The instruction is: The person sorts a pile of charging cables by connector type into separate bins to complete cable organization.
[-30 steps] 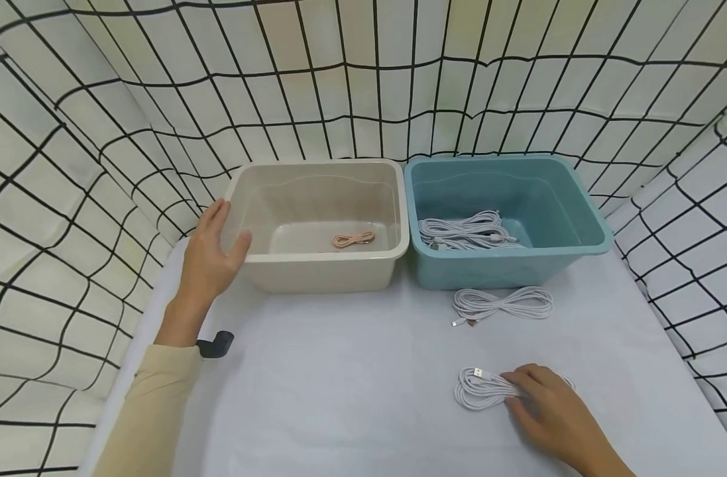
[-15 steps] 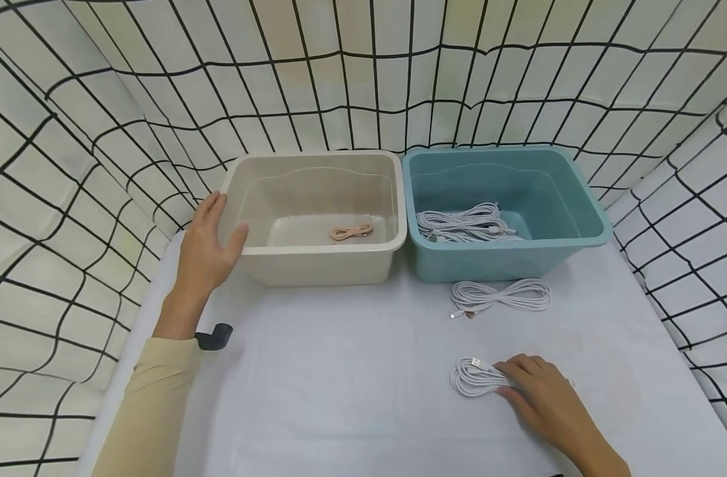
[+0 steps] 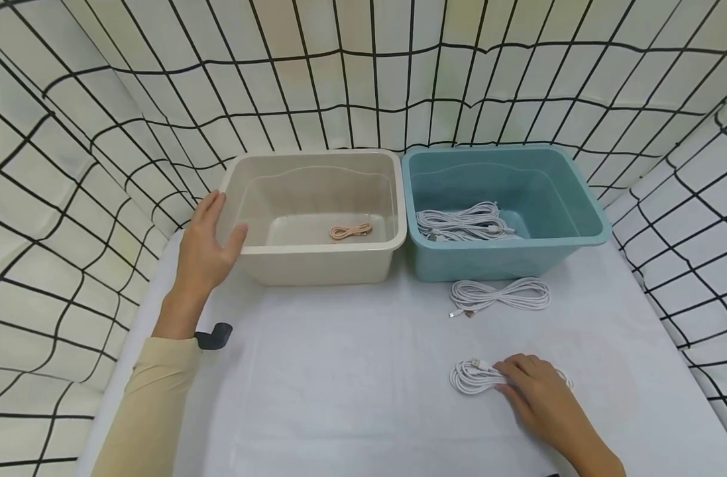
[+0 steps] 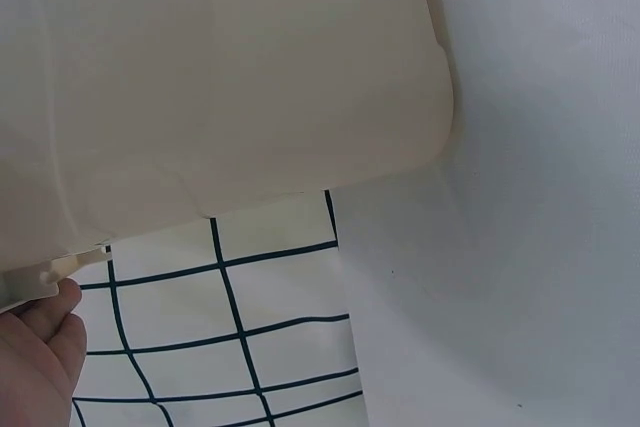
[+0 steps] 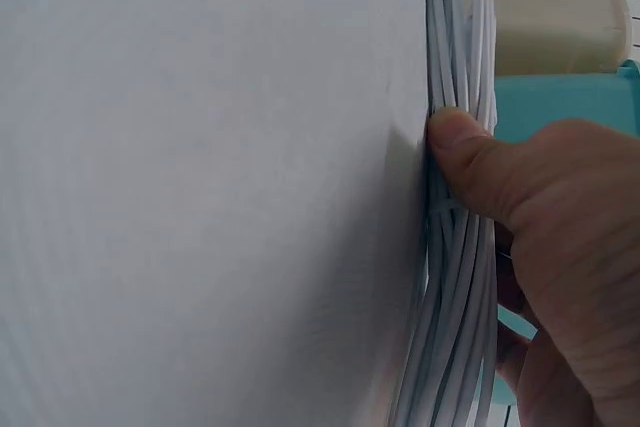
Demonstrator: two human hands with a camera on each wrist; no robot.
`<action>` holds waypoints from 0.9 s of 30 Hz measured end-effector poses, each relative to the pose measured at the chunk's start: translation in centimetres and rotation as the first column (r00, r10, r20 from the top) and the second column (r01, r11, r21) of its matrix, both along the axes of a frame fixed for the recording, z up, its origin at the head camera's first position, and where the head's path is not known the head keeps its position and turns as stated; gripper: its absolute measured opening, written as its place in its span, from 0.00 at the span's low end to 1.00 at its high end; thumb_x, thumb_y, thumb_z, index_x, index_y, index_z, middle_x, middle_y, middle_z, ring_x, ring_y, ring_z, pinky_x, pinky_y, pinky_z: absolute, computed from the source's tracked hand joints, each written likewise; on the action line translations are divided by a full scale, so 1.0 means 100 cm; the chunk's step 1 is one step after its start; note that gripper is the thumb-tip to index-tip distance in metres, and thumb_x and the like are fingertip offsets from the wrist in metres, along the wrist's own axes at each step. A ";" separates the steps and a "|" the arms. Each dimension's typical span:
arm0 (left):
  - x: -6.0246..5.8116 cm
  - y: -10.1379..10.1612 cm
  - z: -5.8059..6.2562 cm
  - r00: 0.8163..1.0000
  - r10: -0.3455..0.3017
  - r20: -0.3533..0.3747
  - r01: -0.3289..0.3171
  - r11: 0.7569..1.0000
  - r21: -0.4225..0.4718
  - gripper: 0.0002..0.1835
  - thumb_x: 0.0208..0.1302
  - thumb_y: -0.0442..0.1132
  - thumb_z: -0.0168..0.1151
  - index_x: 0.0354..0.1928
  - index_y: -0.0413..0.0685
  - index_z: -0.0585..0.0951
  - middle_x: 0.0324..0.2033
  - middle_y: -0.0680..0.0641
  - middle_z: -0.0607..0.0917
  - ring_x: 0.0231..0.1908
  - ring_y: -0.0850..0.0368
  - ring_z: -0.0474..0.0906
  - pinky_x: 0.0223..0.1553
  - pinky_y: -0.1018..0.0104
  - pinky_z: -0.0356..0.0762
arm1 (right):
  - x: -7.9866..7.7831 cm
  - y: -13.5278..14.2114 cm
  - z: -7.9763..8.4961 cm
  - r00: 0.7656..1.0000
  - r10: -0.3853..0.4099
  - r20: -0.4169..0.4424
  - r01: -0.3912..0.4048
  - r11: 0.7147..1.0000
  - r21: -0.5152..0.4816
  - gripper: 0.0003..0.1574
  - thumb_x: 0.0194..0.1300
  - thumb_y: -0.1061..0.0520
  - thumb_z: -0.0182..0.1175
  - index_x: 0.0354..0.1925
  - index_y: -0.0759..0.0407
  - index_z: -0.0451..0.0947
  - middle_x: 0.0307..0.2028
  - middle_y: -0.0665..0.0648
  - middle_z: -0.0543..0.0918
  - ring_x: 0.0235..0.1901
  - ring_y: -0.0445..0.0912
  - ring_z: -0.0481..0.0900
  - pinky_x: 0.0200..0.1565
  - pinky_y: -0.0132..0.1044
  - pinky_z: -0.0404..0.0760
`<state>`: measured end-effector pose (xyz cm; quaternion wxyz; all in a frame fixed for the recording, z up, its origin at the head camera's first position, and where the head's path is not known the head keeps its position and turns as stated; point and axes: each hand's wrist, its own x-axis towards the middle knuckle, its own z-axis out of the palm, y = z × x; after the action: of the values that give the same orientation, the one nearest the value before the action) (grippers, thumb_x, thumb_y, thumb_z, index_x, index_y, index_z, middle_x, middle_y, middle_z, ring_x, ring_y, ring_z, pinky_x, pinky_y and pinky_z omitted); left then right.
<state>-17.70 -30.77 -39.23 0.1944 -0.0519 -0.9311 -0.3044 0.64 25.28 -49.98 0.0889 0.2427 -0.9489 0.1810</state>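
My left hand rests on the near left corner of the beige bin, fingers straight along its left rim and thumb by the front rim. In the left wrist view, fingertips touch the bin's edge from outside. My right hand pinches a coiled white USB cable on the table at the front right; the hand covers its middle. In the right wrist view, the thumb presses one side of the cable bundle. Beyond it lies another coiled white cable, before the teal bin.
Several white cables lie in the teal bin, toward its left. A small peach-coloured cable lies in the beige bin. Black wire grid panels stand behind and on both sides. White cloth covers the table.
The head view has tilted slightly, so everything sits a little higher in it. My right hand keeps its hold on the cable, and the left hand stays at the beige bin.
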 end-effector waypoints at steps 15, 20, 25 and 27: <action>-0.002 0.003 0.002 1.000 -0.001 0.016 0.000 1.000 0.018 0.39 0.71 0.50 0.58 0.79 0.37 0.65 0.79 0.36 0.65 0.73 0.27 0.66 0.66 0.25 0.67 | -0.001 -0.001 0.003 1.000 -0.010 -0.002 0.010 1.000 -0.011 0.20 0.58 0.62 0.77 0.50 0.58 0.87 0.43 0.50 0.86 0.46 0.49 0.83 0.50 0.52 0.82; -0.001 0.004 0.004 1.000 -0.006 0.024 0.005 1.000 0.014 0.39 0.72 0.50 0.58 0.79 0.37 0.65 0.79 0.36 0.64 0.73 0.27 0.66 0.66 0.24 0.67 | -0.004 -0.002 0.004 1.000 0.001 -0.031 -0.002 1.000 -0.028 0.21 0.57 0.62 0.77 0.49 0.61 0.86 0.43 0.51 0.85 0.45 0.49 0.83 0.49 0.51 0.82; -0.001 0.004 0.003 1.000 0.003 0.027 -0.003 1.000 -0.001 0.40 0.72 0.51 0.57 0.79 0.37 0.65 0.79 0.36 0.64 0.73 0.27 0.65 0.66 0.24 0.67 | -0.012 -0.002 0.013 0.999 0.013 -0.039 -0.014 1.000 -0.021 0.21 0.57 0.63 0.77 0.50 0.61 0.86 0.44 0.52 0.85 0.45 0.51 0.84 0.47 0.51 0.83; -0.001 0.003 0.002 1.000 0.009 0.024 -0.009 1.000 -0.003 0.40 0.72 0.51 0.57 0.79 0.37 0.65 0.79 0.36 0.64 0.73 0.27 0.66 0.66 0.25 0.67 | -0.016 0.000 0.019 0.999 0.014 -0.034 -0.015 1.000 -0.019 0.22 0.57 0.63 0.77 0.50 0.61 0.86 0.44 0.52 0.85 0.45 0.51 0.84 0.46 0.51 0.83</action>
<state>-17.83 -30.46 -38.98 0.1846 -0.0443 -0.9340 -0.3027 -0.99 25.24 -48.10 0.1060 0.2518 -0.9437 0.1865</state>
